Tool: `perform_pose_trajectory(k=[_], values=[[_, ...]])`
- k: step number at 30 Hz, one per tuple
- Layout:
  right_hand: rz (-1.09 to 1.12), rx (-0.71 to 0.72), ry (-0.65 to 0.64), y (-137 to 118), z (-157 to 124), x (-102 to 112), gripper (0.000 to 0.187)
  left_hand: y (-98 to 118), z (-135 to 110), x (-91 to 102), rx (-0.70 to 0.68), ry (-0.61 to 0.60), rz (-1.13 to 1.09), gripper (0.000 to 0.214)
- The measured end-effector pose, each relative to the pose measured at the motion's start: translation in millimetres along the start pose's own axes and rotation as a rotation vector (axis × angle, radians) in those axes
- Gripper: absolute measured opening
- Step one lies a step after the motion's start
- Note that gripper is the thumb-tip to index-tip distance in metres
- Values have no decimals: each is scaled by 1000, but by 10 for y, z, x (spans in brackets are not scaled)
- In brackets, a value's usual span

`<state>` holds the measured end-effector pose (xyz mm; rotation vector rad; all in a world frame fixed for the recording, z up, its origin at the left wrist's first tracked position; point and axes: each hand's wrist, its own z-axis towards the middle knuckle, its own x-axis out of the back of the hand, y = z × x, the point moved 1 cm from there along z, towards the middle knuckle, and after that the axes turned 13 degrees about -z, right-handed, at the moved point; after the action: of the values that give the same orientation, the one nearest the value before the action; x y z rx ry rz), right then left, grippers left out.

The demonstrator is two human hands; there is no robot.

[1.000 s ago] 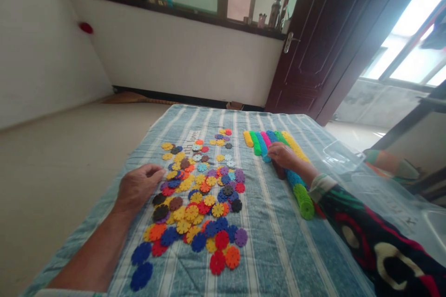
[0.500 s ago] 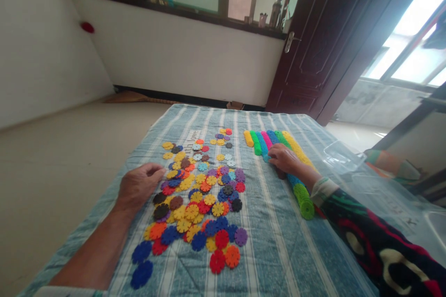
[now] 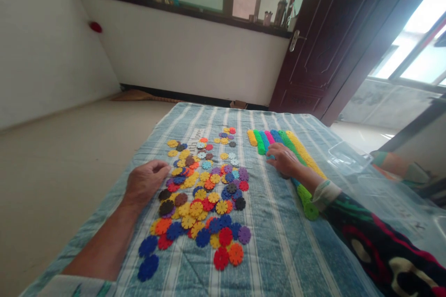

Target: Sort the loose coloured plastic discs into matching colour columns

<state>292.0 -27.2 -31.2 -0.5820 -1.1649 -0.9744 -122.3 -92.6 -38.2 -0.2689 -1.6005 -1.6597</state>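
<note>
Loose notched plastic discs in many colours lie spread and overlapping over the left and middle of the cloth. My left hand rests at their left edge, fingers curled and pressed together; whatever they may hold is hidden. To the right, discs stand packed face to face in long coloured rows, among them a yellow row and a green row. My right hand is closed at the near end of a light blue row, its fingertips touching it. The hand and forearm cover parts of the rows behind.
A striped blue-grey cloth covers the table. Clear plastic containers stand at its right side, beyond my right forearm. Behind the table are a wall, a window ledge with a flask, and a dark red door.
The view has shifted slightly, so everything sits a little further right. My right hand stays at the light blue row, its fingers moving only slightly. My left hand keeps its pose beside the discs.
</note>
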Motion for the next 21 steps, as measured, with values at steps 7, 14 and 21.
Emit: perform_pose_trajectory(k=[7,14,21], values=[[76,205,16,-634,105,88,7,-41,7,-6,-3,2,-18,37],[63,300,-106,-1010,242,-12,6,-45,0,-21,-20,9,-15,36],[108,311,-106,-1034,243,-58,4,-68,7,-26,-45,12,-29,34]])
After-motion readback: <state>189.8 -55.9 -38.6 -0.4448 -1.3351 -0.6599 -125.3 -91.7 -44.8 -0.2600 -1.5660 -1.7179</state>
